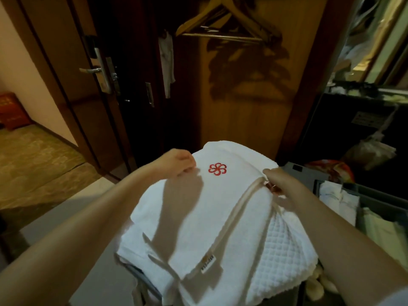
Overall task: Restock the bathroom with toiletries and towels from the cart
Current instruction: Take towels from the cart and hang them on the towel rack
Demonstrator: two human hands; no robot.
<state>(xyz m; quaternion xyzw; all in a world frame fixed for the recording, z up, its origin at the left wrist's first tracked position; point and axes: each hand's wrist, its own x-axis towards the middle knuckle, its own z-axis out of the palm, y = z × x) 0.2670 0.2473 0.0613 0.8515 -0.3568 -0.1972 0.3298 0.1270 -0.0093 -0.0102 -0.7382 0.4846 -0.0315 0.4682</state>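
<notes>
**A:** What is lying nearest, between the arms?

**B:** A folded white terry towel with a red flower emblem (pixel 198 217), stacked on a white waffle-weave cloth (pixel 284 257), just beside the grey plastic cart bins (pixel 375 202).

**A:** And the hands?

**B:** The left hand (pixel 176 162) and right hand (pixel 278 181) are pinching its far corners, well apart, probably keeping the fold square for lifting. Wooden hangers (pixel 227 21) are hanging beyond.
</notes>
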